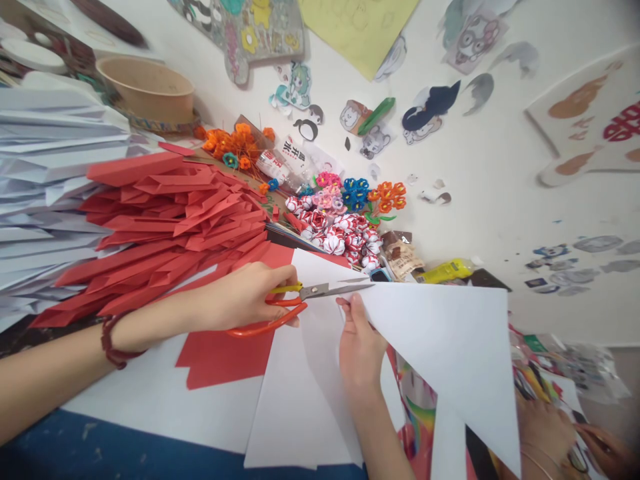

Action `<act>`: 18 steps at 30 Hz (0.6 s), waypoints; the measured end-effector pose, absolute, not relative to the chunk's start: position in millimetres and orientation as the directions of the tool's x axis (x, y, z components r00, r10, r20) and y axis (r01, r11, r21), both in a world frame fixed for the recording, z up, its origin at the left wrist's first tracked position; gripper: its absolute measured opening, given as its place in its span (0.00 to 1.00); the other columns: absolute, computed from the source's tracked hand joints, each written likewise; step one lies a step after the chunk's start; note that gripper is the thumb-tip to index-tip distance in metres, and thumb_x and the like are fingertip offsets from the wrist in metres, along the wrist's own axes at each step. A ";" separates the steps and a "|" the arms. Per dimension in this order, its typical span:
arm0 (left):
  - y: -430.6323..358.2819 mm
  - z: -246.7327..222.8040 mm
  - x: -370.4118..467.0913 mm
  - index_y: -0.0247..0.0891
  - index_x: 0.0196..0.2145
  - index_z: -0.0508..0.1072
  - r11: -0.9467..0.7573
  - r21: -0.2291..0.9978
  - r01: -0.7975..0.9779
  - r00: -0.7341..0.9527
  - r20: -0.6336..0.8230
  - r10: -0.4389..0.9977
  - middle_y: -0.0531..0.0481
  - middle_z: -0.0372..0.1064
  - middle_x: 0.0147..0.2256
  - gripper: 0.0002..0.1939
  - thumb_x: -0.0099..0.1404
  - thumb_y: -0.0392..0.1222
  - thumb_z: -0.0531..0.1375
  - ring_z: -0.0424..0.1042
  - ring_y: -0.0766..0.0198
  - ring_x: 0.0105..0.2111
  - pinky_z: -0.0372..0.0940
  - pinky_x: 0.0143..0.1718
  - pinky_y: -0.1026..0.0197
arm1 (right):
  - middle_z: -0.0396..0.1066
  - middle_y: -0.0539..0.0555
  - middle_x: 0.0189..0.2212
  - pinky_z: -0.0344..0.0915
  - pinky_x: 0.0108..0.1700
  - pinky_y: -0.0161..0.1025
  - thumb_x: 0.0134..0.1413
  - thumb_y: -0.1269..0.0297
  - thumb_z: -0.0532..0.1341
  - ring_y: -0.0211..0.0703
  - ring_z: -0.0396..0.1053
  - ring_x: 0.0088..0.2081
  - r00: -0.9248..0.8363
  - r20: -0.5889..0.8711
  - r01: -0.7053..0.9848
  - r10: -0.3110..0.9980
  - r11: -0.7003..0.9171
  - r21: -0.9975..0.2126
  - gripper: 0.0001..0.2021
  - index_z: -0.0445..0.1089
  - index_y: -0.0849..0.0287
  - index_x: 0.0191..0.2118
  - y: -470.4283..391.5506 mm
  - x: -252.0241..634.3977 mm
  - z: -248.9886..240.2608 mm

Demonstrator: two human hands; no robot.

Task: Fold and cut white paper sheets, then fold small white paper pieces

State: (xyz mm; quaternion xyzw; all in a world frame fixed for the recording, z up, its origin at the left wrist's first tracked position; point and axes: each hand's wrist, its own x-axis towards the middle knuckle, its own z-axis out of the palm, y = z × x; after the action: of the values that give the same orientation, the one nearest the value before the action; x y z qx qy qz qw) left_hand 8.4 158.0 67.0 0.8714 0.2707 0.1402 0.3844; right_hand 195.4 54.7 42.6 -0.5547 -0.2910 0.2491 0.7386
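Observation:
My left hand (255,293), reaching in from the left with a dark red bracelet at the wrist, is closed around the handles of orange-and-yellow scissors (315,291). Their blades are slightly apart and point right, at the left corner of a white paper sheet (450,333). Just below the blades, my right hand (363,347) pinches that sheet between thumb and fingers. More white paper (295,400) lies beneath both hands, beside red paper (225,360). The sheet's lower part is angular and hangs out to the right.
Folded red paper strips (185,220) and white ones (45,193) are piled at left, near a tan bowl (150,93). Crafted flowers (345,227) and a yellow tool (447,269) line the wall. At lower right, another person's hand (545,430) is visible.

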 end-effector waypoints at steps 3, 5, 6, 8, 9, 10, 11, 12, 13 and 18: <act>157.8 67.6 8.5 0.41 0.35 0.66 -0.558 0.741 0.375 0.812 0.028 0.583 0.57 0.63 0.22 0.15 0.58 0.52 0.63 0.61 0.67 0.22 0.49 0.22 0.67 | 0.78 0.45 0.35 0.78 0.42 0.47 0.43 0.63 0.70 0.53 0.74 0.50 0.710 0.169 -0.023 0.684 0.262 -0.965 0.14 0.75 0.35 0.37 54.0 194.0 44.7; 158.0 67.8 8.4 0.41 0.35 0.67 -0.558 0.741 0.373 0.810 0.032 0.585 0.57 0.64 0.23 0.14 0.58 0.52 0.64 0.61 0.68 0.22 0.49 0.22 0.67 | 0.78 0.46 0.36 0.78 0.43 0.46 0.43 0.63 0.70 0.52 0.74 0.49 0.716 0.176 -0.005 0.675 0.256 -0.967 0.13 0.75 0.37 0.37 54.1 193.3 45.2; 158.1 67.8 8.1 0.41 0.35 0.67 -0.557 0.742 0.372 0.810 0.034 0.586 0.58 0.64 0.23 0.15 0.58 0.52 0.64 0.61 0.68 0.22 0.49 0.22 0.67 | 0.79 0.46 0.37 0.78 0.43 0.46 0.43 0.63 0.70 0.52 0.75 0.49 0.725 0.179 0.006 0.664 0.255 -0.967 0.13 0.76 0.39 0.37 54.5 193.2 45.0; 158.5 67.6 7.5 0.41 0.35 0.67 -0.552 0.746 0.371 0.809 0.032 0.587 0.58 0.64 0.23 0.15 0.57 0.53 0.64 0.61 0.68 0.21 0.49 0.22 0.67 | 0.79 0.48 0.39 0.78 0.44 0.48 0.43 0.63 0.69 0.52 0.75 0.48 0.746 0.185 0.022 0.640 0.254 -0.967 0.13 0.76 0.44 0.39 55.7 193.7 43.5; 158.7 67.5 7.3 0.41 0.35 0.67 -0.550 0.747 0.373 0.809 0.027 0.587 0.58 0.64 0.23 0.15 0.57 0.53 0.64 0.60 0.68 0.21 0.49 0.22 0.67 | 0.79 0.49 0.40 0.78 0.44 0.49 0.44 0.63 0.69 0.53 0.75 0.48 0.752 0.187 0.028 0.632 0.254 -0.967 0.14 0.77 0.47 0.40 56.4 194.5 42.4; 158.8 67.5 7.1 0.41 0.35 0.67 -0.548 0.747 0.376 0.809 0.023 0.588 0.58 0.63 0.22 0.16 0.57 0.53 0.64 0.60 0.68 0.21 0.49 0.21 0.67 | 0.79 0.50 0.40 0.78 0.44 0.49 0.44 0.63 0.68 0.52 0.75 0.48 0.755 0.188 0.031 0.628 0.253 -0.967 0.14 0.77 0.48 0.41 57.0 195.6 41.1; 158.9 67.4 7.1 0.41 0.35 0.68 -0.547 0.746 0.379 0.809 0.020 0.588 0.58 0.63 0.22 0.15 0.58 0.53 0.64 0.60 0.69 0.21 0.49 0.21 0.67 | 0.79 0.51 0.41 0.78 0.44 0.47 0.45 0.63 0.68 0.51 0.76 0.47 0.754 0.188 0.032 0.629 0.251 -0.967 0.13 0.77 0.49 0.41 57.3 197.0 39.6; 159.0 67.4 7.3 0.41 0.35 0.68 -0.550 0.744 0.380 0.809 0.021 0.587 0.58 0.63 0.22 0.15 0.58 0.53 0.64 0.60 0.69 0.21 0.48 0.21 0.67 | 0.79 0.51 0.41 0.78 0.44 0.45 0.45 0.64 0.67 0.50 0.76 0.47 0.749 0.187 0.029 0.636 0.250 -0.968 0.13 0.78 0.49 0.41 57.5 198.5 38.1; 159.1 67.3 7.5 0.41 0.35 0.68 -0.554 0.740 0.382 0.808 0.024 0.589 0.58 0.62 0.22 0.15 0.58 0.53 0.64 0.59 0.69 0.21 0.48 0.21 0.67 | 0.79 0.51 0.41 0.78 0.44 0.43 0.46 0.64 0.67 0.48 0.76 0.47 0.743 0.186 0.024 0.643 0.253 -0.967 0.12 0.78 0.48 0.40 57.4 200.0 36.7; 158.9 66.5 8.5 0.41 0.34 0.68 -0.567 0.727 0.386 0.804 0.037 0.594 0.59 0.61 0.21 0.15 0.57 0.54 0.64 0.58 0.69 0.20 0.47 0.21 0.68 | 0.79 0.45 0.41 0.78 0.47 0.41 0.49 0.67 0.65 0.43 0.74 0.50 0.708 0.176 -0.034 0.684 0.283 -0.959 0.13 0.76 0.44 0.41 54.9 204.1 31.2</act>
State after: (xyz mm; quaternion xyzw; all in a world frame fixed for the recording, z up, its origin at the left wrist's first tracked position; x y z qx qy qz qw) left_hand 8.5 158.9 66.5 0.8741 0.2803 0.1401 0.3712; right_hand 204.1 54.9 31.2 -0.5480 -0.2964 0.2414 0.7441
